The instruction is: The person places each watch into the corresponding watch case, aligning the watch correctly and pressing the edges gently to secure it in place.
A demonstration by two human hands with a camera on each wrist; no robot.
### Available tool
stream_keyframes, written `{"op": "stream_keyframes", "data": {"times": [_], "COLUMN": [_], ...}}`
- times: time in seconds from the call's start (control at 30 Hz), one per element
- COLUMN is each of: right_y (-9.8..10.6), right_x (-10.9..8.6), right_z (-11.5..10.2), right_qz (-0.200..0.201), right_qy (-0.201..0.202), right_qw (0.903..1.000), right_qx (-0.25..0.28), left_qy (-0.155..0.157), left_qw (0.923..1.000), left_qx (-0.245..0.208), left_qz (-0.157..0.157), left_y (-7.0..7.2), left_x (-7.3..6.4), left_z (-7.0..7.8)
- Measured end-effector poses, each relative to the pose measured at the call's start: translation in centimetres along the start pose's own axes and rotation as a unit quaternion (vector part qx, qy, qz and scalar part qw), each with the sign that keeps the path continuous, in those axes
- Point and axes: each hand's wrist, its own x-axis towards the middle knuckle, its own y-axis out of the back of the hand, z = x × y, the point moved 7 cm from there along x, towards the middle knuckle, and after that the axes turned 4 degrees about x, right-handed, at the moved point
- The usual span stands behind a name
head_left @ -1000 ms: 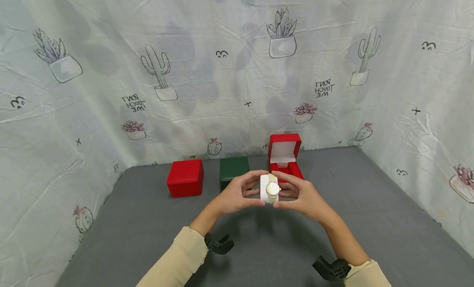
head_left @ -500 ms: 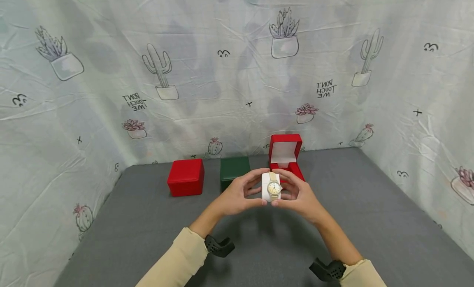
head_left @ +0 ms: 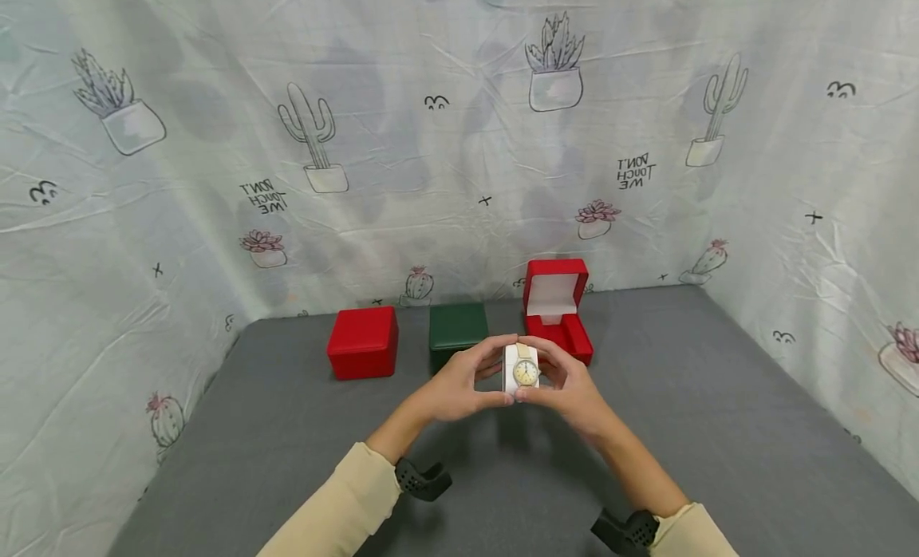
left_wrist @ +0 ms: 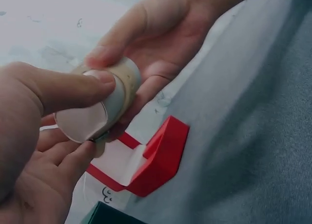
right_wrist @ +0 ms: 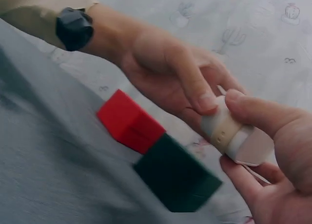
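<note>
A wristwatch (head_left: 526,372) with a round pale dial and a cream strap is wrapped round a white watch cushion (head_left: 509,373). Both hands hold it up over the table, dial toward the head camera. My left hand (head_left: 452,387) pinches the cushion's left end between thumb and fingers. From the other side my right hand (head_left: 574,391) grips the watch end, its thumb low by the strap. In the left wrist view the cushion's flat round end (left_wrist: 83,121) faces the camera. Holes in the strap (right_wrist: 222,134) show in the right wrist view.
Behind the hands stands an open red watch box (head_left: 558,318), white inside its raised lid. A closed dark green box (head_left: 458,325) and a closed red box (head_left: 362,341) stand left of it on the grey table (head_left: 287,453). A printed cloth (head_left: 459,142) hangs around.
Both hands, still holding the watch and cushion, have shifted slightly left and down. The right hand has drawn further left, showing more of the open box. The boxes have stayed put.
</note>
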Motion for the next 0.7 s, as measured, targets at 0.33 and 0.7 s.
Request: {"op": "stream_keyframes", "data": {"times": [0.33,0.7], "right_y": [1.1,1.2], "right_x": [-0.1,-0.2], "right_z": [-1.4,-0.6], "right_qz": [-0.014,0.053], "right_qy": [0.061,0.057], "right_qw": [0.9979,0.9967], "right_qx": [-0.017,0.024], "left_qy": [-0.012,-0.047], "left_qw": [0.9958,0.9946], "left_qx": [-0.086,0.038], "left_qz": [0.027,0.085], "left_y": [-0.3,0.0], "left_x": [0.9,0.5], "left_z": [0.0,1.9]}}
